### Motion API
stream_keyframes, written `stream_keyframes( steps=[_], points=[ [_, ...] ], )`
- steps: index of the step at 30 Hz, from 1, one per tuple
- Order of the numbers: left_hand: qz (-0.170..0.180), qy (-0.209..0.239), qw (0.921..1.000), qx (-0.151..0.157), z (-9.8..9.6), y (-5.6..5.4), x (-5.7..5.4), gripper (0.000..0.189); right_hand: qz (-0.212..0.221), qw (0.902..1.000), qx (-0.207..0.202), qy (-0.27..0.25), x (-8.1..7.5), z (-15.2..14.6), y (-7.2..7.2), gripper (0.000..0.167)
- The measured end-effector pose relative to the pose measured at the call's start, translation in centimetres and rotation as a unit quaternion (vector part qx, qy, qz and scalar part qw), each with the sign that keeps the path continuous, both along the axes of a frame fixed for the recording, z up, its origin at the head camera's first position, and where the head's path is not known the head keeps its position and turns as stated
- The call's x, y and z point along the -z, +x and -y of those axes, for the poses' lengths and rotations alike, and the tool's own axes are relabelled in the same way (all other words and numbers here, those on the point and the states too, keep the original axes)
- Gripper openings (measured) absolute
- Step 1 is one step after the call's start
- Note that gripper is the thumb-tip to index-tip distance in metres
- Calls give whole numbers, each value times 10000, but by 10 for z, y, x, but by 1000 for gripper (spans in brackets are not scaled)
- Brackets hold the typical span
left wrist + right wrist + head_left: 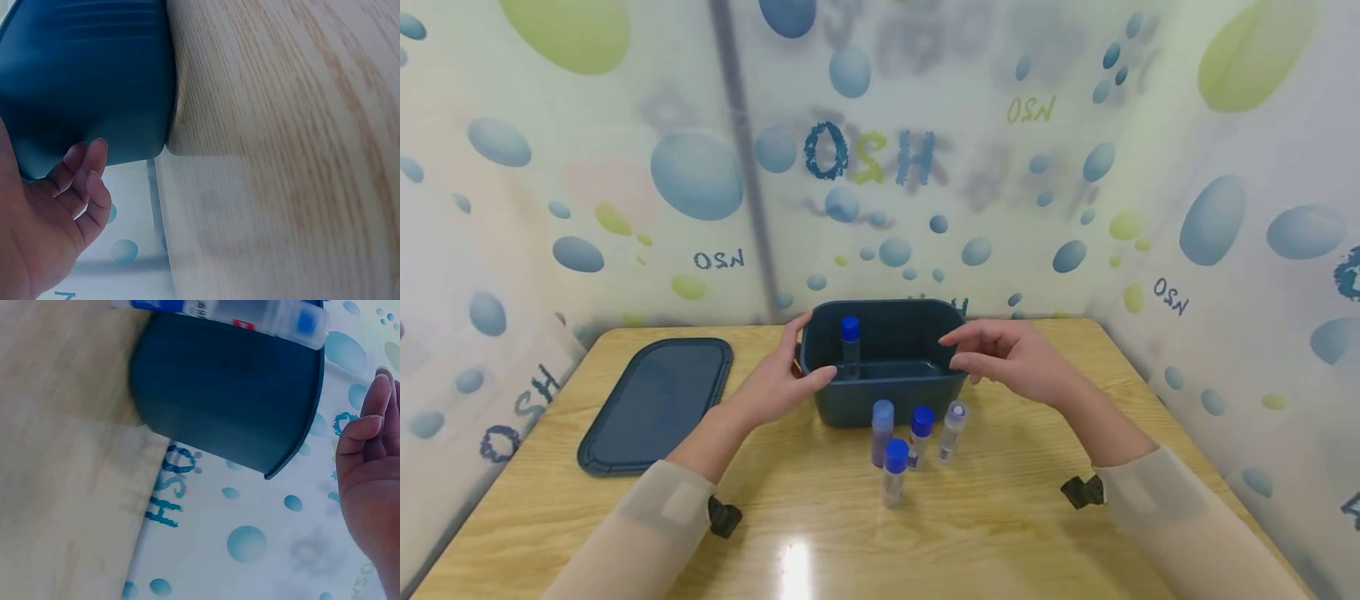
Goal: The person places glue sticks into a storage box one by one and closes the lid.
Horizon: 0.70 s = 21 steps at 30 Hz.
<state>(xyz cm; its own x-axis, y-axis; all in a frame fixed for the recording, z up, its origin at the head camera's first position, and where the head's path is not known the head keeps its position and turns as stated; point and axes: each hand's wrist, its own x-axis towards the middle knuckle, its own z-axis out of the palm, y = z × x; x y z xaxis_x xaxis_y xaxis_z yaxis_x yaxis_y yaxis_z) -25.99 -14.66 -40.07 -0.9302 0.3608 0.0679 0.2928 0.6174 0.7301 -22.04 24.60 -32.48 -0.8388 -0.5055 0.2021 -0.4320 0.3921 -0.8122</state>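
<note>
A deep dark blue bin (891, 400) stands at the back of the table. My left hand (782, 379) grips its left end, thumb over the front rim; in the left wrist view, the curled fingers of that hand (56, 219) lie against the end wall. One blue-capped glue stick (850, 346) is upright inside. Beside the right rim hovers my right hand (1011, 362), fingers loosely bent and holding nothing; the right wrist view has this hand (375, 462) apart from the bin wall (225, 394). Several clear glue sticks (896, 471) stand in front of the bin, one without a blue top (953, 429).
To the left, a dark blue rounded lid (655, 408) lies flat on the wooden table (985, 525). Patterned sheets (880, 242) rise behind the table and along both sides.
</note>
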Motion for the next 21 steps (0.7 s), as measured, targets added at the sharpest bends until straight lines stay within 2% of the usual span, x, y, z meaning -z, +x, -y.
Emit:
stream_keyframes(
  steps=[11,16,21],
  points=[
    [-19,-44,10000,-35,0,-1,-1,103,-18,9998,-139,172,24,-23,25,25],
    [-27,-27,10000,-37,0,-2,1,104,15,9998,-79,171,32,-30,31,23],
    [-24,-1,10000,-76,0,-1,2,103,304,9993,-69,210,38,-32,32,26]
  ],
)
